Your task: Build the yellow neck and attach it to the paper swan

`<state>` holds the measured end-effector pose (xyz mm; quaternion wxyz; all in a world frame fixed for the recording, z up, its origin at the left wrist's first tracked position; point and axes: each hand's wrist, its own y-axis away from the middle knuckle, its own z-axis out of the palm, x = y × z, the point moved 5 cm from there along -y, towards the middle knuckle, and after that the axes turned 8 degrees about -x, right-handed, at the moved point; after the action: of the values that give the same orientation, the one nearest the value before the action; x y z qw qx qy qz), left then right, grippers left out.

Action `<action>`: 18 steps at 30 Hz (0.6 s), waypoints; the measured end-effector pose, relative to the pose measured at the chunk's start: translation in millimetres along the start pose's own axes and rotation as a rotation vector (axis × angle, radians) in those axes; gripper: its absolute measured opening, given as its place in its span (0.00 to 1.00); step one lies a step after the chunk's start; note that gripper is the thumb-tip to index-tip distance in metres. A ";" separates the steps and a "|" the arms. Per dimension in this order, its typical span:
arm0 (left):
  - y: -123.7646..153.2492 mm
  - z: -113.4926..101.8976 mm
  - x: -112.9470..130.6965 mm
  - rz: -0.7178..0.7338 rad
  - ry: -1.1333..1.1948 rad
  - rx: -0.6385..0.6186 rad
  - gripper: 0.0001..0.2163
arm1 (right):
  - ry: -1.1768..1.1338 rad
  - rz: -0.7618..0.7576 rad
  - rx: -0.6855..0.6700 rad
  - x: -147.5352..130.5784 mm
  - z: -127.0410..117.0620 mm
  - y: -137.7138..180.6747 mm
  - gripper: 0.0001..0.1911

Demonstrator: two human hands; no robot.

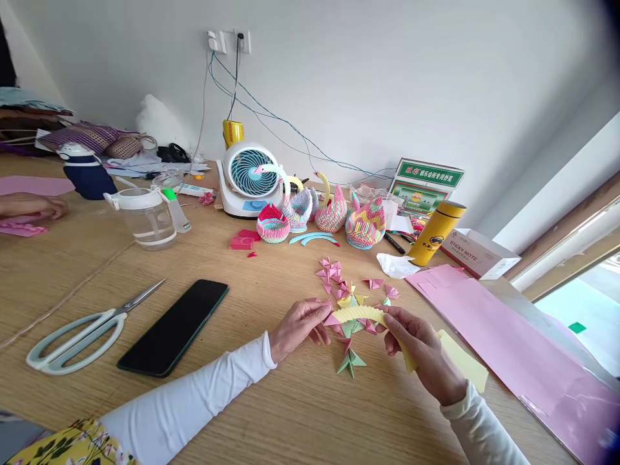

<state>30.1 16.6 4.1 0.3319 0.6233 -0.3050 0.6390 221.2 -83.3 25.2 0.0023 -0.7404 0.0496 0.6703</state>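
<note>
A curved yellow chain of nested folded-paper pieces (361,314) spans the gap between my hands, with a pink folded-paper piece (333,320) at its left end. My left hand (299,328) pinches at that pink end. Closed round the right part of the chain is my right hand (419,345), and the yellow tail bends down below its fingers. Beneath and behind the chain, loose pink triangles (334,274) lie in a heap with yellow and green ones. A green folded cluster (351,363) sits just in front. Yellow paper sheets (464,361) lie beyond my right wrist.
Scissors (82,336) and a black phone (174,326) lie at left, below a clear water jug (145,219). Behind stand several paper swans (332,210) and a fan (252,174). Pink sheets (513,342) and a yellow bottle (436,234) are right. Another person's hand (33,205) rests far left.
</note>
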 end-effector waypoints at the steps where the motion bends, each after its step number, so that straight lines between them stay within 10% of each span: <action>1: -0.3 0.7 -0.6 0.001 -0.009 -0.021 0.25 | 0.013 0.000 -0.007 0.0 0.9 0.1 0.22; 18: -2.9 -2.5 0.5 0.006 0.050 -0.003 0.23 | 0.106 -0.027 0.007 4.6 -1.4 0.3 0.24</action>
<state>31.0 20.3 4.4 0.3384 0.6058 -0.2992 0.6550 223.1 -84.0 20.9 0.0113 -0.7756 0.0419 0.6297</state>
